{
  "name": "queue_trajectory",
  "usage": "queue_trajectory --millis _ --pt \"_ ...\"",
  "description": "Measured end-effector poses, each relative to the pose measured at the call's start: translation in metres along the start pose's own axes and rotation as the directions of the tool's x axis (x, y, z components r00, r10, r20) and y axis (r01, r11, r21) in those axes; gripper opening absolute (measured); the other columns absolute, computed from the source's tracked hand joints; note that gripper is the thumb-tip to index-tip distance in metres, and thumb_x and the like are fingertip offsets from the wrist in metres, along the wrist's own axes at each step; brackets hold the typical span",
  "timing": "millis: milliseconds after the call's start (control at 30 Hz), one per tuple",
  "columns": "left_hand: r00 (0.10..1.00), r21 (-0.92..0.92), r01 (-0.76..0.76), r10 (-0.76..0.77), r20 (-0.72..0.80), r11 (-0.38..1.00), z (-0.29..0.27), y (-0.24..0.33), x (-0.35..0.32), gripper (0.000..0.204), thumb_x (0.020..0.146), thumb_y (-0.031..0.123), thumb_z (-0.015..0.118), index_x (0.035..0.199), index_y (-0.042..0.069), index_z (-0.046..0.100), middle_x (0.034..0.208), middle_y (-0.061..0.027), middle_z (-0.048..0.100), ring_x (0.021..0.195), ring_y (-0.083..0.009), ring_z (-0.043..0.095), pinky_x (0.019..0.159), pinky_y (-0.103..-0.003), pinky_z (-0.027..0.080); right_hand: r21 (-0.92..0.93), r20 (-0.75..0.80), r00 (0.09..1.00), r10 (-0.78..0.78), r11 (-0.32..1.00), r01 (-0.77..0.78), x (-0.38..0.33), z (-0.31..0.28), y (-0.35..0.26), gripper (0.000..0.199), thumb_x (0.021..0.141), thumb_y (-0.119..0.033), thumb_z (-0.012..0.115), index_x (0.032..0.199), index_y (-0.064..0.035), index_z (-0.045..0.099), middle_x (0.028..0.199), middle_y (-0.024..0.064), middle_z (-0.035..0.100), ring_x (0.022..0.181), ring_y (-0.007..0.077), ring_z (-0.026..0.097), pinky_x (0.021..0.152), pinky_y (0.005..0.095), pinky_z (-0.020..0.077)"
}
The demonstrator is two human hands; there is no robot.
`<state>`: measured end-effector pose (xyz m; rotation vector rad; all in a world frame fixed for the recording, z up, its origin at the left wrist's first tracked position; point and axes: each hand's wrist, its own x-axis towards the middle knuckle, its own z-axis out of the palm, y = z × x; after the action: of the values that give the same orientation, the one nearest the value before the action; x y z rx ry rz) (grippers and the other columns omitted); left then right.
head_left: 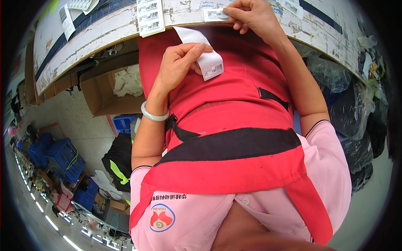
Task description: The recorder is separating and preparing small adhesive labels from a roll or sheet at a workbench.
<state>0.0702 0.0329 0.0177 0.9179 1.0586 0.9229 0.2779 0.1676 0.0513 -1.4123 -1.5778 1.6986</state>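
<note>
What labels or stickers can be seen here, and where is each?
Label strip: white, curling, pinched by the left hand.
Small label: white rectangle on the table edge, under the right hand.
Label sheet: white, hanging over the edge.

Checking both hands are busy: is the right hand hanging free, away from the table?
No, the right hand presses a small label onto the table edge.

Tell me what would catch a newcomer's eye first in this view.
The red apron with its black band fills the middle. In front of it, the left hand pinches a strip of white barcode labels. At the top, the right hand presses a single label onto the edge of the worn white table.
</note>
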Motion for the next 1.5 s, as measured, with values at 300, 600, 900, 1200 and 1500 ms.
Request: queue_trajectory --millis 300,600,900,1200,1500 --pt "1.0 0.013 0.01 -0.01 -0.005 1.0 0.002 0.001 0.002 0.035 0.099 0.027 0.055 0.105 -0.004 0.068 0.086 -0.0105 0.069 0.07 -0.0149 0.066 0.06 -0.024 0.054 -0.077 -0.006 1.0 -0.005 0.997 0.004 -0.002 0.002 -0.004 0.016 0.09 -0.013 0.064 0.089 0.0027 0.064 0.069 0.0053 0.063 0.053 0.0097 0.059 0.046 0.0207 0.0475" --pt "0.994 0.003 -0.007 0.008 -0.105 1.0 0.006 -0.002 -0.006 0.025 0.095 0.017 0.061 0.107 -0.004 0.068 0.087 -0.0073 0.068 0.063 -0.0102 0.062 0.055 -0.02 0.048 0.04 -0.14 0.986 -0.092 0.994 0.099 -0.019 -0.047 -0.004 0.018 0.091 -0.017 0.065 0.087 0.0003 0.064 0.066 0.0007 0.06 0.053 0.0066 0.054 0.047 0.0184 0.0421" --pt "0.998 -0.116 0.051 -0.055 -0.03 0.992 0.012 0.006 -0.005 0.032 0.088 0.005 0.067 0.12 0.0 0.063 0.085 -0.0064 0.067 0.059 -0.0067 0.058 0.052 -0.019 0.048 -0.433 -0.467 0.806 -0.364 0.889 0.151 -0.022 -0.137 0.027 0.031 0.076 -0.026 0.076 0.09 -0.0015 0.064 0.068 0.0068 0.063 0.058 0.015 0.061 0.055 0.0324 0.0486" --pt "0.998 -0.127 0.059 -0.063 -0.029 0.99 0.014 0.006 -0.004 0.02 0.091 0.008 0.064 0.109 -0.001 0.069 0.082 -0.0057 0.067 0.061 -0.0084 0.059 0.053 -0.021 0.048 -0.143 0.429 0.902 -0.052 0.982 0.125 -0.056 -0.005 0.022 0.024 0.089 -0.024 0.067 0.096 -0.0007 0.069 0.078 0.0007 0.064 0.068 0.0094 0.056 0.066 0.0249 0.0466" --pt "0.997 -0.141 0.054 -0.061 -0.045 0.989 0.012 -0.006 -0.007 0.026 0.087 0.006 0.069 0.109 -0.007 0.066 0.084 -0.0074 0.069 0.068 -0.0104 0.063 0.062 -0.023 0.052 0.066 0.335 0.941 0.055 0.994 -0.082 -0.062 0.025 0.029 0.017 0.092 -0.02 0.066 0.094 -0.0024 0.067 0.076 -0.0018 0.06 0.067 0.0036 0.053 0.06 0.018 0.0425"
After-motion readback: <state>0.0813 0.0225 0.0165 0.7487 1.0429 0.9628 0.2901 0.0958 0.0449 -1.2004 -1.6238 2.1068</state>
